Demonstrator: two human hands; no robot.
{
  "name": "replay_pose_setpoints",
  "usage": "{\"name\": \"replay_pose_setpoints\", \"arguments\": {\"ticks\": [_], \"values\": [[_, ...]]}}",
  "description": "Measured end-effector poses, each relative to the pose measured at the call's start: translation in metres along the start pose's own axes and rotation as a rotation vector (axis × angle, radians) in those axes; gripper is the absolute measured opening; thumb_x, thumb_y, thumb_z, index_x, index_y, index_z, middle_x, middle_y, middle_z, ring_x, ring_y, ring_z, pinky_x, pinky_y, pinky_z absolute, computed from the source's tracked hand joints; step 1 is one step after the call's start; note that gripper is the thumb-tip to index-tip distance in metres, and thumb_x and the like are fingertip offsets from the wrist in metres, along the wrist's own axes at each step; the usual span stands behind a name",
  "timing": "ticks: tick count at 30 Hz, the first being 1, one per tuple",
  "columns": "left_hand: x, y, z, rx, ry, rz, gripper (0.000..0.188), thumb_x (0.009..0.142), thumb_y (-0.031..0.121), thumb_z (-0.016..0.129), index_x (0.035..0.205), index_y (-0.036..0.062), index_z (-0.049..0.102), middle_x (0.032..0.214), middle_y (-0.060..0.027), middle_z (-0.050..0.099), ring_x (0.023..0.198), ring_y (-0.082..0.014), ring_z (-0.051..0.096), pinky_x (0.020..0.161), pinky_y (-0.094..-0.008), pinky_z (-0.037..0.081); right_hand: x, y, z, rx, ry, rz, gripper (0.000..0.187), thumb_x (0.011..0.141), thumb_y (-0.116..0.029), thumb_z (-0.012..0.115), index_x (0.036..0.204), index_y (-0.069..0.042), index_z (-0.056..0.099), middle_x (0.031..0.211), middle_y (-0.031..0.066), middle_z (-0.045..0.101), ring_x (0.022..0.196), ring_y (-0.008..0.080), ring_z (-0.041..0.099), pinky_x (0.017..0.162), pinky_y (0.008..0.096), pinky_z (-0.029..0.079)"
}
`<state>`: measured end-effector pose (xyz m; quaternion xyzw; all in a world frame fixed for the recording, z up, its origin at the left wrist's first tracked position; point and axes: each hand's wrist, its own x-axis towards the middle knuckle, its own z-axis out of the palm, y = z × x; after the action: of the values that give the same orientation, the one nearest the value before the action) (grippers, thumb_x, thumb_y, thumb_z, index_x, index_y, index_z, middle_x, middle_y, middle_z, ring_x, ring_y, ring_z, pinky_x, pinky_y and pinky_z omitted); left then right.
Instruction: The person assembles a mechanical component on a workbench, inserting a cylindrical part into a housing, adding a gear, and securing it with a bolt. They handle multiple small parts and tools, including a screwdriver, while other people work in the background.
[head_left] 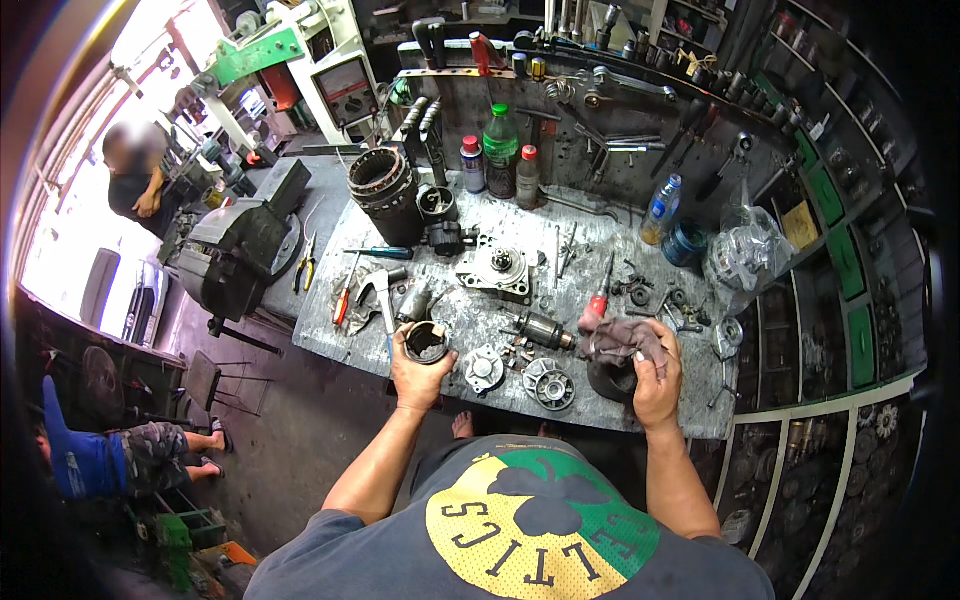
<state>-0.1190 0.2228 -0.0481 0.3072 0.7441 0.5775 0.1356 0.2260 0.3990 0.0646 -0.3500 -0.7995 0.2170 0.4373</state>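
Note:
At the bench's near edge, my left hand (420, 380) is wrapped round a short, dark hollow metal cylinder (428, 346), its open end facing up. To the right, my right hand (658, 385) grips a crumpled brownish-pink rag (620, 338) above a dark round container (608, 380), whose top the rag partly covers. Between my hands lie a motor armature (542, 330), a round metal end cover (485, 369) and a ribbed round cover (548, 385). A hammer (382, 290) rests just beyond my left hand. A red-handled screwdriver (598, 303) points away beside the rag.
A vise (240, 245) stands at the bench's left end. Farther back are a large slotted stator (383, 195), a gear housing (498, 265), a green-capped bottle (500, 150) and a plastic bag of parts (745, 245). Two other people are off to the left.

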Motion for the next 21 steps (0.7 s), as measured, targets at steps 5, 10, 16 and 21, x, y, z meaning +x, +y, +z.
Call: {"name": "replay_pose_setpoints", "arguments": {"ticks": [5,10,16,21], "values": [[-0.003,-0.029,0.018,0.215,-0.016,0.005,0.095,0.070,0.019,0.103,0.148,0.0100,0.050,0.130,-0.0122,0.070,0.122,-0.0273,0.069,0.109,-0.0401,0.054,0.009,-0.010,0.001,0.600,-0.158,0.257,0.039,0.102,-0.015,0.052,0.127,0.007,0.072,0.127,0.0164,0.076,0.118,0.0321,0.073,0.110,0.0422,0.053],[-0.025,-0.003,-0.009,0.371,0.094,0.126,0.106,0.074,0.020,0.097,0.162,0.0039,0.039,0.151,-0.0260,0.057,0.140,-0.0408,0.058,0.119,-0.0478,0.047,0.007,-0.018,0.029,1.078,-0.126,0.629,0.041,0.106,-0.012,0.047,0.136,0.009,0.066,0.132,0.0153,0.074,0.121,0.0258,0.072,0.108,0.0395,0.056],[-0.045,0.071,-0.005,0.082,-0.192,0.661,0.080,0.085,0.036,0.092,0.150,0.0042,0.058,0.161,-0.0287,0.048,0.147,-0.0492,0.051,0.121,-0.0568,0.042,0.003,-0.074,0.098,1.082,-0.835,0.264,0.054,0.116,-0.047,0.052,0.147,-0.003,0.057,0.122,0.0109,0.074,0.113,0.0208,0.073,0.094,0.0388,0.061],[-0.035,0.095,0.012,-0.632,-0.071,0.301,0.035,0.115,0.026,0.062,0.143,0.0054,0.059,0.137,-0.0149,0.067,0.117,-0.0275,0.070,0.103,-0.0450,0.058,0.042,-0.102,0.127,0.975,-0.953,0.272,0.084,0.106,-0.072,0.057,0.147,0.000,0.062,0.125,0.0219,0.072,0.116,0.0333,0.073,0.100,0.0430,0.058]]}}
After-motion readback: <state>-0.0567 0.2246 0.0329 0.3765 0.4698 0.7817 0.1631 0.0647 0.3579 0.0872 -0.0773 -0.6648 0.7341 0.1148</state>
